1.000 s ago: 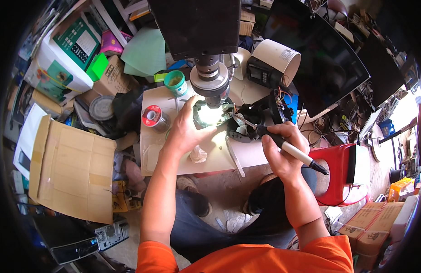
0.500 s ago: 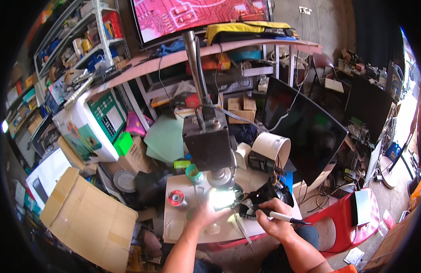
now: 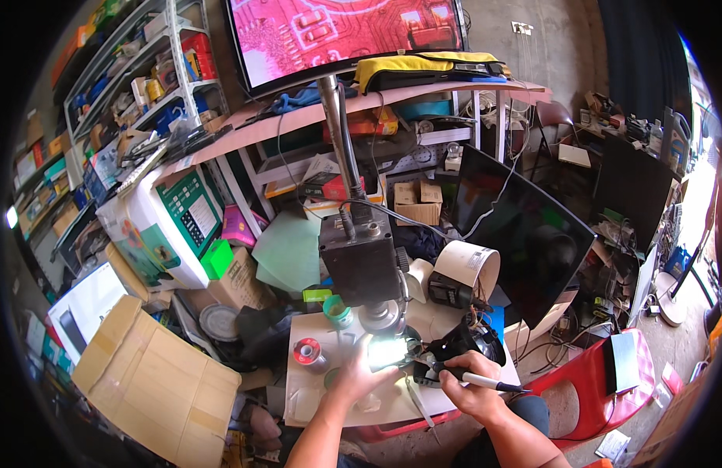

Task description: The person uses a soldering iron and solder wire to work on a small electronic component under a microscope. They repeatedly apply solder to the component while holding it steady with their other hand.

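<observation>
Under the microscope head [image 3: 380, 316], a bright white glare [image 3: 387, 351] washes out the work spot. My left hand [image 3: 358, 379] is closed at the glare's left edge; what its fingers hold is lost in the light. To the right, my right hand [image 3: 471, 382] grips a slim white-and-black soldering iron [image 3: 486, 381], its tail pointing right. The iron's working end is hidden near dark parts beside the glare. A thin pale strip, perhaps tweezers [image 3: 420, 402], slants across the table's front edge. The far screen [image 3: 341, 35] displays a magnified reddish circuit board.
On the small white table [image 3: 306, 398] stand a red-topped spool [image 3: 308, 352] and a green-rimmed jar [image 3: 338, 313]. A cardboard flap [image 3: 158, 382] rises at left. A red plastic stool [image 3: 591, 390] is at right. Behind leans a large dark display panel [image 3: 525, 234].
The whole view has shifted slightly, so the screen and shelf sit lower in the picture. Both hands keep nearly the same place and hold.
</observation>
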